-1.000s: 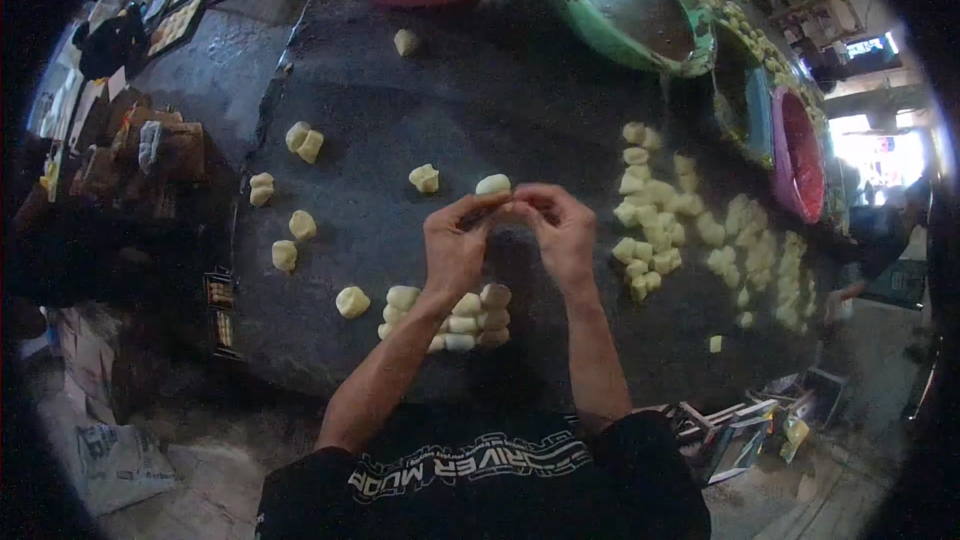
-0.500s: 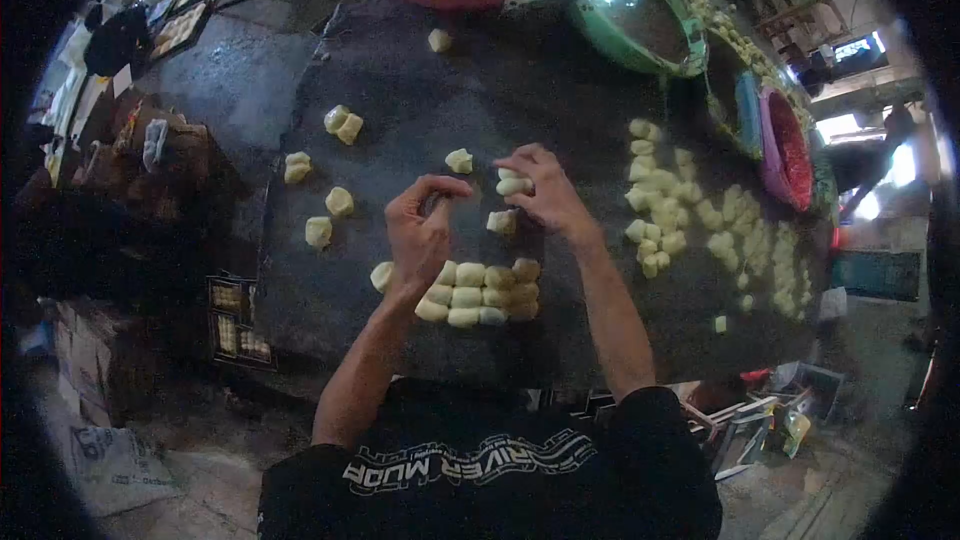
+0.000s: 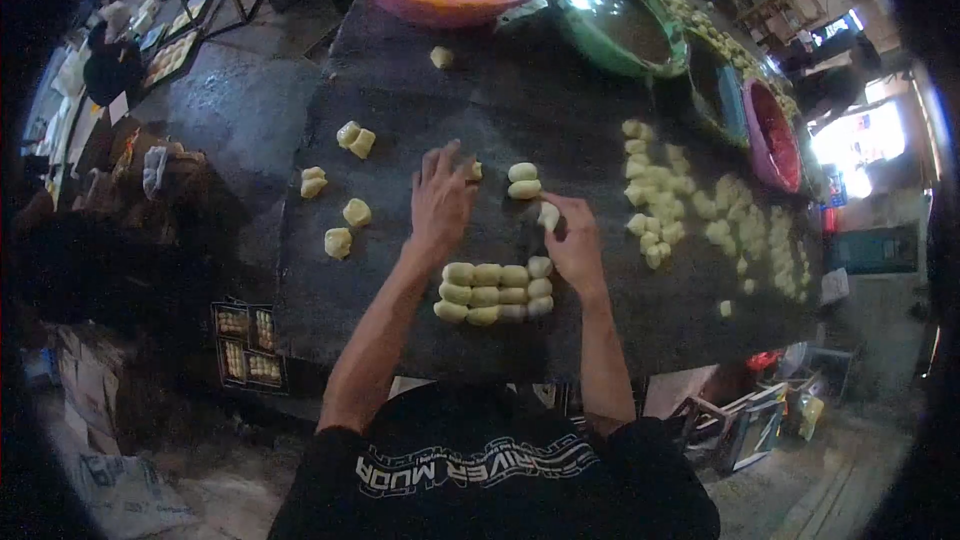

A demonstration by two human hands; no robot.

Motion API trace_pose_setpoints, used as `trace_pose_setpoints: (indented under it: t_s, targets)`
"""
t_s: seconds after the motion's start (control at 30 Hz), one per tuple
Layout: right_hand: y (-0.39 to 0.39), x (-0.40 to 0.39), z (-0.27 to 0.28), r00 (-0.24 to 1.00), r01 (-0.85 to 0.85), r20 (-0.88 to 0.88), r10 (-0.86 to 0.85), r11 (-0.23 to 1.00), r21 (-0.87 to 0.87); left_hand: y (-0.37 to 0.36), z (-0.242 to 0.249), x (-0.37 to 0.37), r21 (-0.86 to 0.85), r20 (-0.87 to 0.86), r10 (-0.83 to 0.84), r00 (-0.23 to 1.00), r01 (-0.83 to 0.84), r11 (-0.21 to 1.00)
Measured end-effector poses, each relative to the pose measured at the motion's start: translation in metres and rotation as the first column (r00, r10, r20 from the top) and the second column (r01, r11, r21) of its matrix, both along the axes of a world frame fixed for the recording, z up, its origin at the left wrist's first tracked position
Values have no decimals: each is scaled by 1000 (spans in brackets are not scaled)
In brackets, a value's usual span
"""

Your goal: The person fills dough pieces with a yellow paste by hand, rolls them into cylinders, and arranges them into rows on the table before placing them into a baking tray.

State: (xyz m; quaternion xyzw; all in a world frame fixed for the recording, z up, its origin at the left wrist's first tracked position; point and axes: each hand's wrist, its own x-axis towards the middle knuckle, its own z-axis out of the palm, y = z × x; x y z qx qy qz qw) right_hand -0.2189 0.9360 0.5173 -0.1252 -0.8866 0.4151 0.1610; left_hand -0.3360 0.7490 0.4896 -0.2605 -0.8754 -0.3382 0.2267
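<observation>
My left hand (image 3: 443, 202) lies over the dark table with its fingers stretched out. At its fingertips a small dough piece (image 3: 475, 171) shows, partly covered by the hand. My right hand (image 3: 576, 245) has its thumb and index finger closed around another dough piece (image 3: 548, 217). Just beyond it, a pair of smooth dough balls (image 3: 523, 181) rests side by side, touching. Nearer my body, rows of rounded dough balls (image 3: 485, 295) are packed together in a block. Loose dough lumps (image 3: 355, 212) are scattered to the left.
Many small dough pieces (image 3: 655, 190) lie in heaps on the table's right side. Along the far edge stand a pink basin (image 3: 440, 10) of orange filling, a green basin (image 3: 610, 50) with liquid, and a pink bowl (image 3: 765, 140). Trays of dough (image 3: 250, 345) sit lower left.
The pair of dough balls by my right hand has been let go. That hand has drawn nearer to me, onto another piece. My left hand has moved forward and opened over a dough piece.
</observation>
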Motion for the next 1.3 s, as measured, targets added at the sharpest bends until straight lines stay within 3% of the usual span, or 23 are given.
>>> trace_pose_setpoints:
  t_s: [0.07, 0.1, 0.13, 0.17, 0.23, 0.33, 0.4, 0.43, 0.53, 0.6, 0.63, 0.67, 0.73, 0.83, 0.87, 0.9, 0.93, 1.0, 1.07, 1.13, 1.17, 1.27, 1.3]
  targets:
    - [7, 7, 13, 999, -15, 37, 2, 931, 365, 8, -6, -9, -162, -155, 6, 988, -31, 986]
    - [8, 3, 23, 1000, -13, 25, 4, 928, 373, 12, -3, -11, 82, 217, -125, 968, 109, 991]
    - [3, 3, 32, 999, -40, -4, 41, 984, 171, 16, 5, -8, 350, 520, -327, 789, 153, 924]
    - [-2, 2, 36, 997, -72, -37, 70, 997, -38, 23, 11, 0, 351, 518, -332, 788, 158, 923]
    - [-10, -12, 30, 993, -100, -72, 96, 993, -57, 36, 33, 22, 600, 705, -568, 424, 70, 797]
    - [-2, -22, 26, 976, -160, -160, 146, 984, -78, 40, 25, 19, 714, 663, -683, 305, 14, 700]
    - [9, -18, 29, 977, -115, 102, 185, 872, -475, 35, 21, 19, 779, 609, -735, 299, -52, 625]
    - [16, -14, 26, 976, -164, -20, 218, 668, -726, 32, 18, 17, 817, 572, -722, 390, -196, 542]
    - [33, -11, 26, 921, -302, -391, -4, 629, -717, 12, -1, -6, 903, 427, -671, 606, -322, 284]
    - [36, -3, 21, 962, -185, -271, 23, 787, -588, 0, 14, -7, 530, 604, -251, 756, -146, 836]
    - [35, 1, 12, 964, -199, -197, 179, 976, -89, -2, 4, -6, 221, 423, -123, 898, 29, 975]
    - [35, 3, 0, 961, -222, -52, 272, 871, 439, -3, -6, -7, 230, 411, -131, 902, 36, 973]
    - [29, 13, -19, 975, -213, 29, 222, 882, 421, -6, -8, -5, -118, 267, -95, 959, 130, 984]
    - [31, 10, 1, 987, -157, -6, 160, 975, 159, 2, 16, 3, 77, 307, -60, 950, 38, 996]
    - [28, 8, 12, 997, -72, -43, 68, 993, -96, 6, 22, 10, 84, 294, -66, 953, 44, 996]
    - [23, 6, 22, 998, 7, -56, -28, 937, -348, 12, 28, 19, 219, 239, -195, 951, 143, 965]
    - [15, 3, 30, 997, 10, -65, -34, 939, -345, 20, 39, 24, 341, 169, -316, 934, 245, 907]
    - [-5, 3, 36, 1000, -8, 10, 24, 652, -759, 41, 61, 29, 299, 30, -566, 824, 533, 792]
    - [-6, 6, 20, 986, -132, -38, 160, 632, -763, 55, 63, 22, 300, 0, -676, 736, 645, 703]
    - [0, -7, 42, 892, -451, -428, 145, 299, -841, 70, 66, 10, 288, -36, -770, 637, 745, 602]
    - [8, -6, 50, 938, -294, -314, 146, -142, -945, 79, 69, 3, 386, -57, -805, 590, 757, 528]
    - [52, -42, 59, 870, -347, -382, 312, -165, -923, 97, 70, -7, 637, -30, -851, 524, 666, 387]
    - [61, -62, 75, 866, -353, -271, 419, 131, -926, 97, 55, -11, 611, 203, -733, 649, 501, 613]
